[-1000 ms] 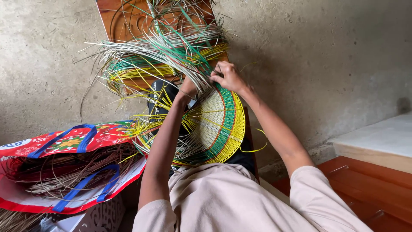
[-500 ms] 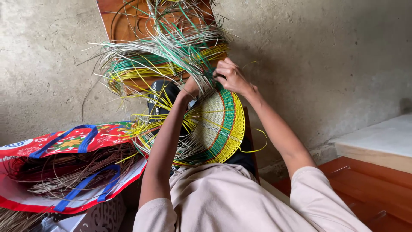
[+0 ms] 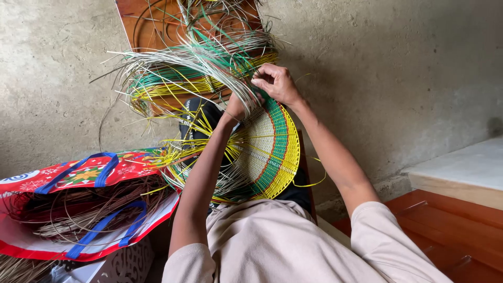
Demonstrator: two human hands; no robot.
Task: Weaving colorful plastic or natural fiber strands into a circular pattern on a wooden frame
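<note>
A round woven disc [image 3: 270, 152] with cream, green, red and yellow rings stands on edge in my lap. Long loose strips [image 3: 194, 63], pale, green and yellow, fan out from its rim to the upper left. My right hand [image 3: 277, 84] is at the disc's top edge, fingers pinched on a strip. My left hand [image 3: 238, 105] grips the bundle of pale strips just below it, partly hidden by them. Both forearms reach up from my beige shirt.
A red patterned bag with blue handles [image 3: 78, 209] lies open at the left, holding coiled brown cane. A brown wooden board [image 3: 146, 23] leans against the rough concrete wall. Wooden furniture with a pale top [image 3: 456, 173] sits at the right.
Both hands have shifted slightly up and left along the disc's top edge, pulling the strips; the disc stays in place.
</note>
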